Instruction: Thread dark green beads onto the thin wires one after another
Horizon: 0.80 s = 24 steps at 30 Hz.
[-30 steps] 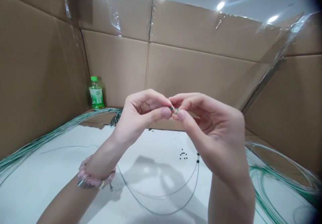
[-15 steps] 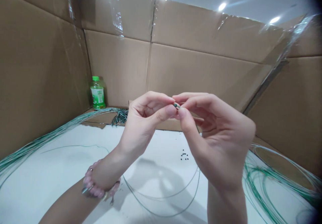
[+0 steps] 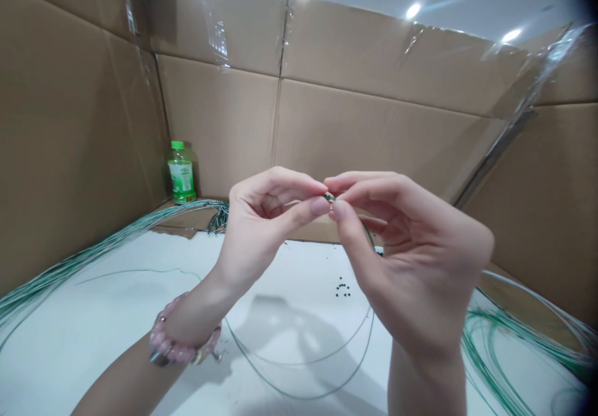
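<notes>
My left hand (image 3: 266,223) and my right hand (image 3: 411,260) meet in front of me, both pinched with thumb and forefinger on a tiny green bead (image 3: 330,197) and the end of a thin green wire (image 3: 308,391). The wire hangs down from the hands and loops over the white table (image 3: 84,329). A small cluster of dark beads (image 3: 342,289) lies on the table below the hands. A pink bead bracelet (image 3: 180,344) sits on my left wrist.
Cardboard walls (image 3: 364,129) enclose the table on three sides. A green bottle (image 3: 180,172) stands in the back left corner. Bundles of green wire (image 3: 84,254) run along the left side, and more coils of green wire (image 3: 514,335) lie at the right.
Both hands have stayed pinched together and drifted slightly to the right. The right wrist has turned outward a little.
</notes>
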Available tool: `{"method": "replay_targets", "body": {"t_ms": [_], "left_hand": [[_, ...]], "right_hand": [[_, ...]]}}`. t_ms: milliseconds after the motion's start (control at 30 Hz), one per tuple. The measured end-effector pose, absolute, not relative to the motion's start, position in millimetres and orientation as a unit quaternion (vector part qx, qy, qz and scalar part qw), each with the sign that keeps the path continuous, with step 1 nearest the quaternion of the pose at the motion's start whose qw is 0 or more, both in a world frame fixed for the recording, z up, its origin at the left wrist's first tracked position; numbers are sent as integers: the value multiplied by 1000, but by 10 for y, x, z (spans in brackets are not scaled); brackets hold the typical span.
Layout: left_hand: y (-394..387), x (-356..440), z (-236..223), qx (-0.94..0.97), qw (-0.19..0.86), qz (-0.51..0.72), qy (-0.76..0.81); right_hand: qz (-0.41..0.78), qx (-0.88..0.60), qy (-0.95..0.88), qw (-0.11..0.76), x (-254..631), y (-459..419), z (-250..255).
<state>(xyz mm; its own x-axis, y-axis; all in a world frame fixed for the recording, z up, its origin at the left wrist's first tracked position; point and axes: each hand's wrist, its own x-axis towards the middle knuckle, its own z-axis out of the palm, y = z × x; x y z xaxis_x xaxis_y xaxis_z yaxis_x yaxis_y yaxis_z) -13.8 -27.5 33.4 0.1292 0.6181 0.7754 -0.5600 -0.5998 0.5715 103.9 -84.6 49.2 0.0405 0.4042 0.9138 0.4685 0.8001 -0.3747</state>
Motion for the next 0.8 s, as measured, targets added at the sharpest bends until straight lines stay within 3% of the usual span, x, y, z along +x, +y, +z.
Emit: {"method": "replay_targets", "body": {"t_ms": [233,800], "left_hand": [[-289,-159,342,627,363,687,45],[-239,-158,305,634,408,652,76]], "right_hand": [[-58,-318,-694,643,1035,-888,498],[-34,-302,-686,661,1059,-791,506]]}}
